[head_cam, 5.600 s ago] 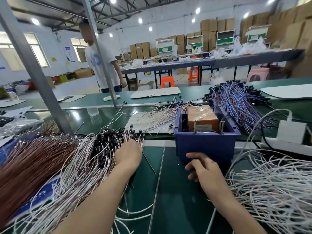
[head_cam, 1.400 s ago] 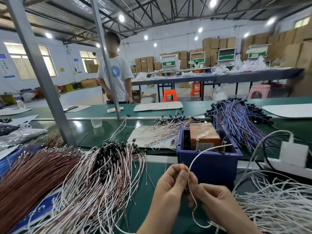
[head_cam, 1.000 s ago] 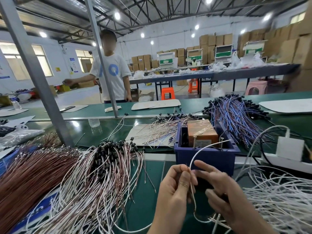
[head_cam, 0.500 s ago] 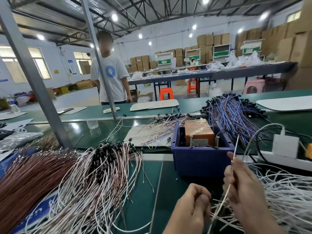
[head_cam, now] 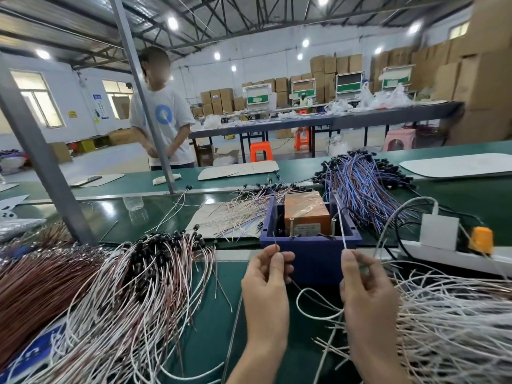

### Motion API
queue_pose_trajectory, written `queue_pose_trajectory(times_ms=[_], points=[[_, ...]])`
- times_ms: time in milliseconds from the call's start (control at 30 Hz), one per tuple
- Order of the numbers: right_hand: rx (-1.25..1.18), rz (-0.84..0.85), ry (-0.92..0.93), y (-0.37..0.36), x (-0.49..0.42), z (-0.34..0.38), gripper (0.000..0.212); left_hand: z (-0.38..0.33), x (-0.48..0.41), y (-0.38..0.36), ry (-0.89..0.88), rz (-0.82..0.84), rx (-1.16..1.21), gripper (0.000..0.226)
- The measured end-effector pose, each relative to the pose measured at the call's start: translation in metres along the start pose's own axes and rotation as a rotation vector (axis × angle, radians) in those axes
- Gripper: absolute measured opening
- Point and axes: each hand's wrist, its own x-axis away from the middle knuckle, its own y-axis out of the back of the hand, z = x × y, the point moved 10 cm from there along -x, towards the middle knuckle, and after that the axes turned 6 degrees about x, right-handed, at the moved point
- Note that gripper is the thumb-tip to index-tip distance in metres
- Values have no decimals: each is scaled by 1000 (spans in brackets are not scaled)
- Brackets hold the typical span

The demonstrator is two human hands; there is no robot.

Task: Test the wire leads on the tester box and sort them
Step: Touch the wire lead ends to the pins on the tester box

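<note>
1. In front of the tester box (head_cam: pixel 310 253), in the head view, the left hand (head_cam: pixel 266 275) pinches one end of a white wire lead (head_cam: pixel 304 306) between thumb and fingertips. The right hand (head_cam: pixel 363 281) pinches the other end.
2. The lead sags in a loop between the hands, on the box's near side; both ends point up and away, toward the box.
3. Two metal posts (head_cam: pixel 291 227) stand inside the box. The left end lies just short of the left post. The right end rises close beside the right post; contact cannot be told.
4. Each hand is nearer its own post, so the reach is likely straight ahead, uncrossed.
</note>
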Motion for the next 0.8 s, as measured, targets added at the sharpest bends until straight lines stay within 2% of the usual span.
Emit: queue_pose_trajectory(times_ms=[133,267,800], points=[[60,-54,-12,2,7,-10,8,6,-4,-5,-8,-104,10,8],[65,-86,-46,5,7,-18,16,12,-5,-1,-32,-170,-19,7],[117,-52,-50,0,12,-20,29,5,-7,-11,-73,-120,-93,15]])
